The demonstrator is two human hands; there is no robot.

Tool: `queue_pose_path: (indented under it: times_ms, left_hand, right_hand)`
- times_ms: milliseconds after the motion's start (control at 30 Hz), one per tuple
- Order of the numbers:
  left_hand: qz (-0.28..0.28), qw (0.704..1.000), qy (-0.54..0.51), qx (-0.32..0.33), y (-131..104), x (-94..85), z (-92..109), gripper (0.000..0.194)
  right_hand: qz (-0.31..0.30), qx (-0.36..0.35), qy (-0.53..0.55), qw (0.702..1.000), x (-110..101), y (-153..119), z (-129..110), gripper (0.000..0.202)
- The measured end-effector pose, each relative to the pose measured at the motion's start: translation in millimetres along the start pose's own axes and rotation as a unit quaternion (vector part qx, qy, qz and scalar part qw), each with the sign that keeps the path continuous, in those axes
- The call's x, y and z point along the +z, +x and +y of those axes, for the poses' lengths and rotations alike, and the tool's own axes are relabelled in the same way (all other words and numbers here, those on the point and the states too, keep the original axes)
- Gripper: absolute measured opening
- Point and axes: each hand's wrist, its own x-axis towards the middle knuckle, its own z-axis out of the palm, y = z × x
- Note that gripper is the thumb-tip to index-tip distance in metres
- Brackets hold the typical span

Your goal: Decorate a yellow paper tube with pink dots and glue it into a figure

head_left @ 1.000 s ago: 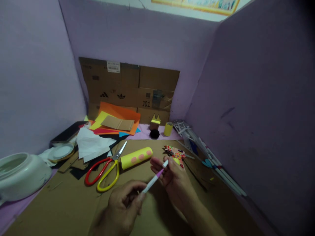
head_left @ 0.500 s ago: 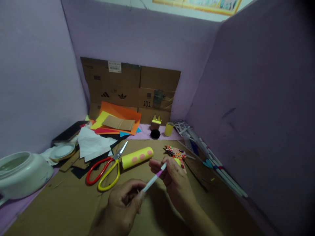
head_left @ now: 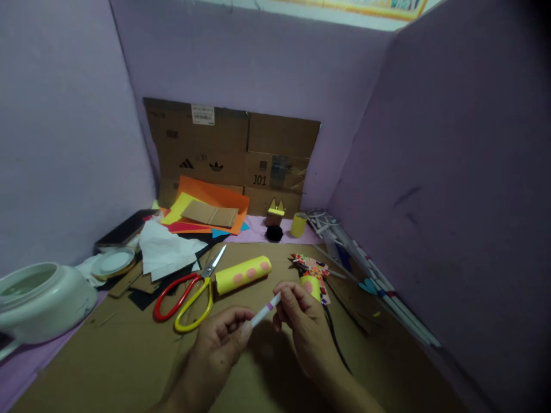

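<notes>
In front of me, my left hand (head_left: 226,341) grips the lower end of a slim white marker pen (head_left: 260,316) with a purple band. The thumb and fingers of my right hand (head_left: 297,312) pinch its upper end, hiding the tip. Just beyond my hands lies a yellow paper tube (head_left: 244,275) with pink spots. To its left rest scissors (head_left: 206,275) with one red and one yellow handle, blades partly apart. Close to my right hand is a second yellow piece (head_left: 310,285) with a pink spot, partly covered.
A cardboard sheet (head_left: 129,367) covers the work surface. On the left stand a white ceramic pot (head_left: 47,307), crumpled white paper (head_left: 167,249) and coloured sheets (head_left: 224,198). A small yellow cylinder (head_left: 298,225) stands at the back. White rods (head_left: 400,307) lie along the right wall.
My right hand has shifted down with the pen's upper end. Less of the purple part shows now, and the pen's visible length is shorter. The view has shifted slightly.
</notes>
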Motion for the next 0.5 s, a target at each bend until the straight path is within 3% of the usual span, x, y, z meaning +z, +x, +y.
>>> queue_pose_path:
  times_ms: [100, 300, 400, 500]
  left_hand:
    - [-0.017, 1.000, 0.026, 0.002, -1, 2.1, 5, 0.033]
    - [-0.003, 0.993, 0.103, 0.065, -4, 2.7, 10, 0.033]
    - [0.000, 0.993, 0.105, 0.053, -3, 1.4, 6, 0.034]
    - [0.022, 0.999, 0.038, 0.005, -1, 2.9, -1, 0.043]
  right_hand:
    - [-0.037, -0.014, -0.025, 0.999, -1, -1, 2, 0.039]
    - [-0.082, -0.005, -0.005, 0.997, -4, 2, 5, 0.037]
    - [-0.066, -0.007, 0.009, 0.998, 1, 1, 4, 0.038]
    - [-0.064, -0.018, 0.048, 0.997, 7, -5, 0, 0.045]
